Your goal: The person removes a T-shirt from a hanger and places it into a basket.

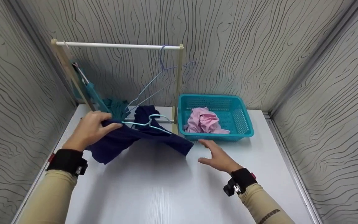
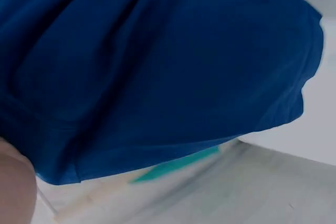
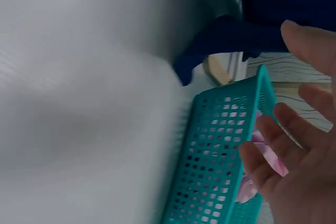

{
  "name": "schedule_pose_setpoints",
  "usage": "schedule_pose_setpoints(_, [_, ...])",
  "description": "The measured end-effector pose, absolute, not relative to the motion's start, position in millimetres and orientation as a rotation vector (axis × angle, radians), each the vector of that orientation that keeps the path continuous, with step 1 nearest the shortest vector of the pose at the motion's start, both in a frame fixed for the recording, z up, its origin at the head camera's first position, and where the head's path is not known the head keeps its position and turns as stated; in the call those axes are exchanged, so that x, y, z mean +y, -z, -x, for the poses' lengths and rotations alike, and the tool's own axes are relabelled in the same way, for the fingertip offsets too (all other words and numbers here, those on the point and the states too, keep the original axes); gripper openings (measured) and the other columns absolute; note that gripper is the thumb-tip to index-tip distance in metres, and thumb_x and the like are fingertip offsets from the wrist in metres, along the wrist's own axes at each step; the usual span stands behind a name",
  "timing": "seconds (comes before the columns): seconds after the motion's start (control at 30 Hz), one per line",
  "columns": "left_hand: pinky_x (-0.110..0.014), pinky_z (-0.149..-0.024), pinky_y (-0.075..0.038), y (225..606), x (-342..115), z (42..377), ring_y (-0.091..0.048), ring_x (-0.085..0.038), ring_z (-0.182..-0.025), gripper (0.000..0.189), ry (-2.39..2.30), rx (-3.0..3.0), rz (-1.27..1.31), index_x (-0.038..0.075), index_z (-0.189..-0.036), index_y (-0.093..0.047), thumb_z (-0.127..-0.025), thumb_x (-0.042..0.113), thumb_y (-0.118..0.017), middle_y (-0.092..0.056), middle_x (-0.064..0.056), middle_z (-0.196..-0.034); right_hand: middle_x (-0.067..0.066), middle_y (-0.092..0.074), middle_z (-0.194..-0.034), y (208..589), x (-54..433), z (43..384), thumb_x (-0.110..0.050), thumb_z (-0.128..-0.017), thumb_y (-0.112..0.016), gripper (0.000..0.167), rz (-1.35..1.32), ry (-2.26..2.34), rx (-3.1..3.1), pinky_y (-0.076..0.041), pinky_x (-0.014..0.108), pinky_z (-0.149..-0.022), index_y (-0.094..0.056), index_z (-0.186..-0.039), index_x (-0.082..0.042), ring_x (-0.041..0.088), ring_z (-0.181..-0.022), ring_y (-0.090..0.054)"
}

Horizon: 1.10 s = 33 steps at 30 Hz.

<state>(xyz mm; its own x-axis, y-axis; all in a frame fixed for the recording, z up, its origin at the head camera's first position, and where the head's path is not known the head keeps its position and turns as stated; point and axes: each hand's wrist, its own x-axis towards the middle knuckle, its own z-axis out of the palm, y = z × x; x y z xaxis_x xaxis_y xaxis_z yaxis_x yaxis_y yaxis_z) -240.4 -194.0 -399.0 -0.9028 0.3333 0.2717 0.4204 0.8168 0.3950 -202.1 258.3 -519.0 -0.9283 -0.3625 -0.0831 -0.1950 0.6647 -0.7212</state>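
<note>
My left hand (image 1: pixel 89 129) pinches a dark blue shirt (image 1: pixel 117 140) near its left shoulder, the thumb lying along the top edge. A light blue hanger (image 1: pixel 149 124) sits at the shirt's neck with its hook sticking up. The shirt's other end droops toward the right, above the table. In the left wrist view the dark blue cloth (image 2: pixel 184 66) covers most of the picture. My right hand (image 1: pixel 218 157) is apart from the shirt's right end, fingers spread and holding nothing. Beside it in the right wrist view stands the teal basket (image 3: pixel 210 150).
A small clothes rack with a white rail (image 1: pixel 117 45) stands at the back left. A purple hanger (image 1: pixel 162 59) hangs on it at the right, and a teal garment (image 1: pixel 93 95) at the left. Pink cloth (image 1: pixel 204 121) lies crumpled in the basket. Patterned walls enclose the white table (image 1: pixel 154 193).
</note>
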Motion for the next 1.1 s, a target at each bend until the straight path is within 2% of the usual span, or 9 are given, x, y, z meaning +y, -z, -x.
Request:
schedule_pose_setpoints(0.07, [-0.036,-0.071,-0.035,396,-180,244,-0.044,-0.020,-0.072,0.041,0.689,-2.812,0.611,0.015,-0.073,-0.045,-0.091,0.046,-0.065,-0.039,0.001,-0.070,0.006,-0.045,-0.148,505,254,203,-0.041,-0.086,-0.072,0.074,0.481,1.168,2.667,-0.035,0.051,-0.112,-0.037,-0.148,-0.021,0.025,-0.138,-0.042])
schedule_pose_setpoints(0.17, [-0.039,-0.075,-0.039,394,-158,249,-0.048,-0.022,-0.077,0.038,0.727,-2.807,0.640,0.014,-0.077,-0.051,-0.090,0.047,-0.064,-0.045,0.000,-0.073,0.003,-0.049,-0.145,489,251,203,-0.043,-0.086,-0.072,0.070,0.544,1.231,2.699,-0.035,0.050,-0.113,-0.041,-0.146,-0.021,0.023,-0.137,-0.044])
schedule_pose_setpoints(0.37, [-0.036,-0.072,-0.037,395,-112,258,-0.046,-0.020,-0.073,0.037,0.844,-2.797,0.671,0.016,-0.076,-0.052,-0.091,0.048,-0.063,-0.040,0.003,-0.070,0.009,-0.065,-0.126,469,255,201,-0.029,-0.093,-0.066,0.043,0.637,1.304,2.895,-0.046,0.046,-0.102,-0.060,-0.129,-0.006,0.024,-0.119,-0.060])
schedule_pose_setpoints(0.43, [-0.034,-0.069,-0.035,395,-98,260,-0.044,-0.018,-0.070,0.040,0.870,-2.794,0.686,0.017,-0.074,-0.046,-0.092,0.049,-0.062,-0.034,0.004,-0.069,0.008,-0.069,-0.117,465,259,201,-0.022,-0.094,-0.064,0.032,0.674,1.336,2.950,-0.050,0.043,-0.096,-0.065,-0.121,-0.004,0.020,-0.110,-0.064])
schedule_pose_setpoints(0.53, [-0.032,-0.068,-0.036,395,-81,263,-0.044,-0.017,-0.070,0.039,0.927,-2.794,0.699,0.017,-0.075,-0.047,-0.092,0.050,-0.061,-0.036,0.004,-0.070,0.005,-0.072,-0.106,457,268,199,-0.013,-0.095,-0.062,0.019,0.715,1.404,3.006,-0.053,0.037,-0.088,-0.070,-0.111,-0.005,0.015,-0.099,-0.065])
schedule_pose_setpoints(0.73, [-0.031,-0.072,-0.043,392,-57,265,-0.054,-0.017,-0.077,0.034,1.063,-2.868,0.723,0.019,-0.089,-0.062,-0.093,0.052,-0.057,-0.054,0.001,-0.080,0.003,-0.073,-0.109,446,285,196,-0.009,-0.094,-0.062,0.018,0.648,1.459,3.068,-0.053,0.032,-0.087,-0.071,-0.110,-0.009,0.014,-0.102,-0.066])
schedule_pose_setpoints(0.97, [-0.038,-0.087,-0.049,395,-37,264,-0.057,-0.018,-0.091,0.028,0.987,-2.970,0.859,0.020,-0.109,-0.061,-0.098,0.044,-0.054,-0.063,0.001,-0.100,0.005,-0.073,-0.105,450,287,195,-0.012,-0.096,-0.060,0.017,0.552,1.437,3.063,-0.052,0.031,-0.086,-0.071,-0.107,-0.005,0.013,-0.099,-0.066])
schedule_pose_setpoints(1.03, [-0.041,-0.095,-0.049,395,-30,263,-0.059,-0.017,-0.097,0.029,0.951,-2.960,0.924,0.019,-0.117,-0.061,-0.099,0.040,-0.054,-0.066,0.000,-0.109,0.002,-0.073,-0.106,454,288,199,-0.015,-0.096,-0.061,0.018,0.583,1.453,3.046,-0.052,0.029,-0.088,-0.072,-0.108,-0.007,0.013,-0.101,-0.066])
schedule_pose_setpoints(1.1, [-0.040,-0.096,-0.048,395,-23,261,-0.059,-0.016,-0.099,0.029,0.918,-2.925,0.998,0.018,-0.119,-0.062,-0.100,0.038,-0.053,-0.066,0.000,-0.110,0.003,-0.073,-0.108,454,286,199,-0.011,-0.095,-0.061,0.019,0.595,1.483,3.030,-0.051,0.025,-0.089,-0.072,-0.110,-0.007,0.014,-0.102,-0.066])
